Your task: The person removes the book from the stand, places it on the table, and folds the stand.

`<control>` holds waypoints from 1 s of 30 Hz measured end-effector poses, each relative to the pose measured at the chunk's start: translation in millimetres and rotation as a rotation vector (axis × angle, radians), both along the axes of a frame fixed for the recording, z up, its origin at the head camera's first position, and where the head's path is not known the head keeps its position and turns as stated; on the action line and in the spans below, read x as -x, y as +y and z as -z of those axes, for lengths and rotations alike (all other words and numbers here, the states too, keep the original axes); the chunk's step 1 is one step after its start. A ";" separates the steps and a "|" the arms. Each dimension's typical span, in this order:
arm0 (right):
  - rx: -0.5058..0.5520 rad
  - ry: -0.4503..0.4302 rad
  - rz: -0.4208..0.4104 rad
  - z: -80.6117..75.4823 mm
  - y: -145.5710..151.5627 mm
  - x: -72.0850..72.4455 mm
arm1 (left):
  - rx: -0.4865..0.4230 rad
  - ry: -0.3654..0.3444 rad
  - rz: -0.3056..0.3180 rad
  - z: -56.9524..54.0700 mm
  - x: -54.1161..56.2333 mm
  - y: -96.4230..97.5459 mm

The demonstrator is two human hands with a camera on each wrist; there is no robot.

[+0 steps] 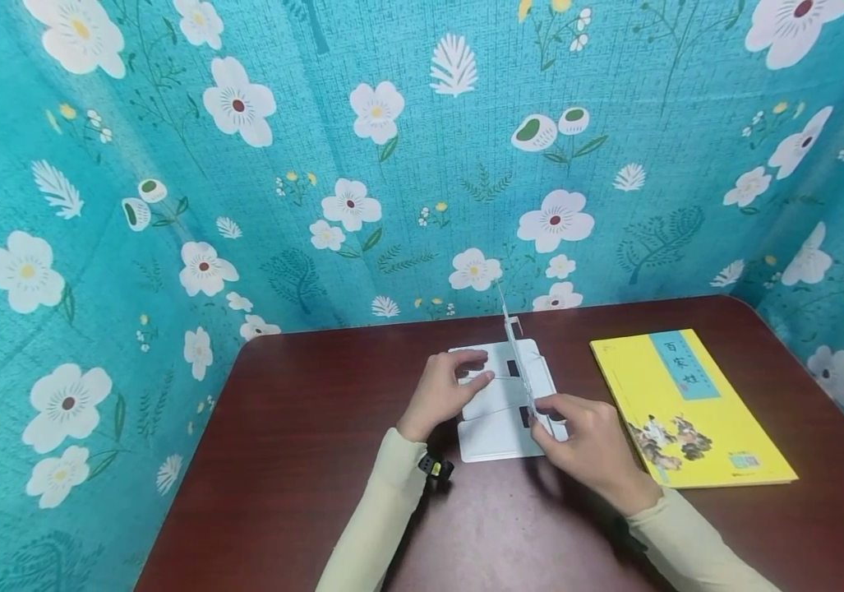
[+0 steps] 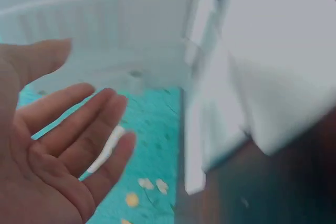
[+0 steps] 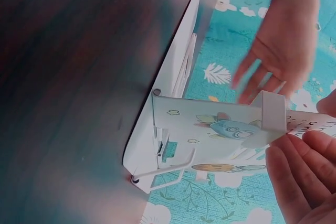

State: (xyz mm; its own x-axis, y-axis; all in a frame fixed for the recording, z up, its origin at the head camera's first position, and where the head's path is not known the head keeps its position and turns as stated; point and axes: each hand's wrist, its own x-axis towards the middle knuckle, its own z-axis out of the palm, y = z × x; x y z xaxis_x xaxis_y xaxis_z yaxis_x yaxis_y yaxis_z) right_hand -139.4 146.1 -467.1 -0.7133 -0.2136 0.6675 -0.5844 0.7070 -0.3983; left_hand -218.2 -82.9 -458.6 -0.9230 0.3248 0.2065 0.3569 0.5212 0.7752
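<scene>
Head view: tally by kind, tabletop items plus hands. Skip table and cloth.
White folding stand: 1
Yellow book: 1
Hands: 2 (left hand, right hand)
Total: 4

We are looking into a screened-off nook resembling a study desk; whether it is belonging to a home, we are not managing to tell. Floral teal fabric (image 1: 414, 164) is enclosing the back and sides, while a dark reddish-brown table (image 1: 303, 427) is bearing a yellow book (image 1: 695, 415) and a white folding stand (image 3: 197, 121) with cartoon prints.
</scene>
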 end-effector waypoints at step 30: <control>-0.118 0.157 -0.114 8.5 -34.1 5.2 | -0.424 -0.154 -0.274 -38.5 -16.4 -20.0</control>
State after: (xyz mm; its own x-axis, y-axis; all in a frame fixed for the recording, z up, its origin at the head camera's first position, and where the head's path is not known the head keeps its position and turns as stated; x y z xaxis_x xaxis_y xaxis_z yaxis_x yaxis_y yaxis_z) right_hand -144.6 112.0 -475.5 -0.5694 -0.3697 0.7342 -0.7115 0.6691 -0.2149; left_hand -201.9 -102.9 -420.0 -0.9923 -0.0150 0.1227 0.1169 0.2091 0.9709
